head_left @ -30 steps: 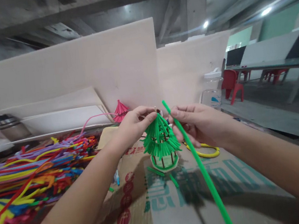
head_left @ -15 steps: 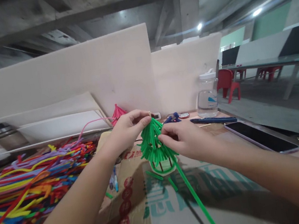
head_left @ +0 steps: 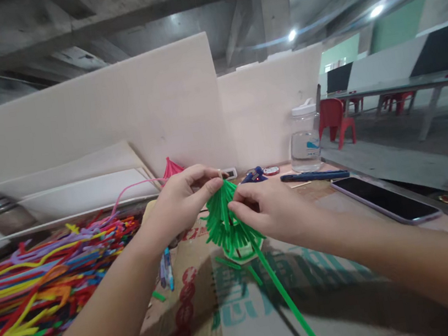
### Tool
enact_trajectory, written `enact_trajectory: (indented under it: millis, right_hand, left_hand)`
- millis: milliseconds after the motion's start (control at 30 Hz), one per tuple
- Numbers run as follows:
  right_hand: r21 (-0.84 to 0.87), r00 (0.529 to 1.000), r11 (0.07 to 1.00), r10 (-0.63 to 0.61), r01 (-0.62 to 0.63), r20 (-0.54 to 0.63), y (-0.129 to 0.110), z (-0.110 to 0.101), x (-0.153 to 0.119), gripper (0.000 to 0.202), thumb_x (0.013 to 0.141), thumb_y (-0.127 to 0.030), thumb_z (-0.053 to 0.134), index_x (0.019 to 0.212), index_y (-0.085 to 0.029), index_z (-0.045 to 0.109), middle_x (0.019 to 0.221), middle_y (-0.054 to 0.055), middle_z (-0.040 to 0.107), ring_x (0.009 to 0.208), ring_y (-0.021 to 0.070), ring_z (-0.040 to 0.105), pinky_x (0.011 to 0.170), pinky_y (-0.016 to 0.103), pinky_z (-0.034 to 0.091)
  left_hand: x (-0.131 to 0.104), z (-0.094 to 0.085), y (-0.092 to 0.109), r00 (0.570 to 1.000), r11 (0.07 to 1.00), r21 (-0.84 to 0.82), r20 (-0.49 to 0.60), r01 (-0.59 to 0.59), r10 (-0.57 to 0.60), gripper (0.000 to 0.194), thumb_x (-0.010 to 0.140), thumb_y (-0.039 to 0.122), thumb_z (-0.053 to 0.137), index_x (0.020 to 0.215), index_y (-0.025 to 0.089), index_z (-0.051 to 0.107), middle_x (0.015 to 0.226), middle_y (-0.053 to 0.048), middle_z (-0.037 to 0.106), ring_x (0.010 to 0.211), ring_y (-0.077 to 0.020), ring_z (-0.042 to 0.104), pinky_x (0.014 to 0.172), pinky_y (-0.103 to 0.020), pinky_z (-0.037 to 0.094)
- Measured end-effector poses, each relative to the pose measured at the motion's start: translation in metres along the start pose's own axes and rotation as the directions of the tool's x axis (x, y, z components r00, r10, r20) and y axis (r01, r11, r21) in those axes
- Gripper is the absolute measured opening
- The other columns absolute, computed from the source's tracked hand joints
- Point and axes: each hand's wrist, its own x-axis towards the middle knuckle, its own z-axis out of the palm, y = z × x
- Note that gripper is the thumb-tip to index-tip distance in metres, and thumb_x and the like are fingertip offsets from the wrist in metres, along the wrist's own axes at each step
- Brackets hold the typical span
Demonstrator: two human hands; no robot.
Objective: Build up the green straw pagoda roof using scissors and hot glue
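A small pavilion-like model (head_left: 219, 227) with a layered roof of green pipe cleaners stands on a pale base in front of me. My left hand (head_left: 189, 198) pinches the tip of its roof between thumb and fingers. On the roof's right side, my right hand (head_left: 264, 204) is closed with thumb and fingertips together at a green pipe cleaner. A long green pipe cleaner (head_left: 287, 295) runs from below my right hand down to the near edge of view; its upper end is hidden. Cut green pieces (head_left: 254, 275) lie by the base.
Colourful pipe cleaners (head_left: 55, 275) are heaped at left. A pink cone-shaped piece (head_left: 171, 167) sits behind my left hand. A blue glue gun (head_left: 254, 175), a water bottle (head_left: 305, 142), a dark blue pen-like tool (head_left: 314, 176) and a phone (head_left: 384, 198) lie behind and right. Cardboard (head_left: 195, 316) covers the table.
The view has shifted slightly, so everything sits a little further left. My left hand still pinches the roof tip; my right fingers have moved slightly up against the roof's upper tier.
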Motion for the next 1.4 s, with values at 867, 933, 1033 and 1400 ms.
enact_trajectory:
  millis: [867,933,1033,1400]
  right_hand:
    - [-0.249,0.995,0.969,0.022,0.003,0.099,0.0,-0.006,-0.001,0.022,0.092,-0.039,0.06,0.083,-0.018,0.061,0.069,0.0,0.064,0.058,0.0123,0.051,0.054,0.027,0.025]
    - [-0.283,0.985,0.959,0.044,0.005,0.166,-0.002,-0.006,-0.002,0.036,0.092,-0.048,0.056,0.071,-0.018,0.063,0.065,0.001,0.064,0.055,0.0125,0.049,0.053,0.028,0.023]
    - [-0.324,0.968,0.946,0.054,0.029,0.243,-0.007,-0.006,-0.003,0.039,0.092,-0.041,0.052,0.063,-0.018,0.062,0.059,0.001,0.061,0.052,0.0117,0.044,0.051,0.029,0.021]
    - [-0.285,0.904,0.932,0.308,-0.224,0.297,0.018,-0.076,0.016,0.035,0.087,-0.038,0.051,0.061,-0.018,0.063,0.049,0.0,0.057,0.047,0.0118,0.048,0.046,0.026,0.029]
  left_hand:
    - [0.002,0.002,-0.01,1.0,1.0,0.028,-0.02,0.014,-0.013,0.034,0.086,0.043,0.067,0.107,0.016,0.067,0.101,-0.006,0.07,0.092,-0.0175,0.064,0.078,-0.028,0.049]
    - [0.003,0.002,-0.01,0.999,0.999,-0.006,-0.023,0.036,-0.036,0.035,0.085,0.043,0.067,0.107,0.015,0.067,0.101,-0.006,0.07,0.091,-0.0177,0.064,0.077,-0.028,0.049]
    - [0.003,0.003,-0.009,0.998,0.998,-0.042,-0.036,0.055,-0.056,0.035,0.086,0.044,0.066,0.103,0.014,0.067,0.098,-0.006,0.071,0.088,-0.0177,0.064,0.074,-0.027,0.048]
    - [0.005,-0.018,-0.01,0.961,0.984,0.135,-0.268,0.114,-0.074,0.037,0.088,0.049,0.057,0.091,0.014,0.071,0.083,-0.005,0.068,0.077,-0.0181,0.06,0.068,-0.028,0.044]
